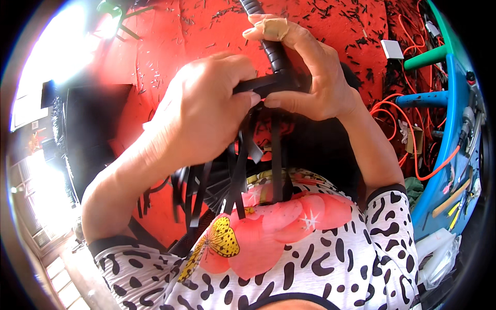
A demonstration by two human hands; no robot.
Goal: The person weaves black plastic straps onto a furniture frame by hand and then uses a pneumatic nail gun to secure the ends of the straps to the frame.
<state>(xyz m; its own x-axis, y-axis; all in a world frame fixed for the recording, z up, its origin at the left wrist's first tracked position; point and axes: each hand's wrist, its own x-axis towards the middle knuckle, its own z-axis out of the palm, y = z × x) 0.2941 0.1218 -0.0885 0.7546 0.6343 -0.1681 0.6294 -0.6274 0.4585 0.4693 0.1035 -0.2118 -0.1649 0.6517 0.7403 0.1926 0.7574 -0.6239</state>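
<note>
Left hand (pixel 206 108) is pinching black strap (pixel 258 83); right hand (pixel 321 77) is loosely gripping far strap-wrapped bar (pixel 276 58); I'm favouring even tension.

Left fingers (pixel 245 103) pinching a black strip (pixel 262 83), right fingers (pixel 294 103) perhaps touching a wrapped rod (pixel 276 58), red floor (pixel 199 33) beyond

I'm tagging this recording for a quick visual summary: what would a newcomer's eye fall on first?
Probably the bright red surface across the upper middle, strewn with black scraps. Against it, the left hand and right hand come close together at a black strip, with tan tape around a right-hand finger. Below, a yellow butterfly stands out on the black-and-white patterned shirt.
</note>
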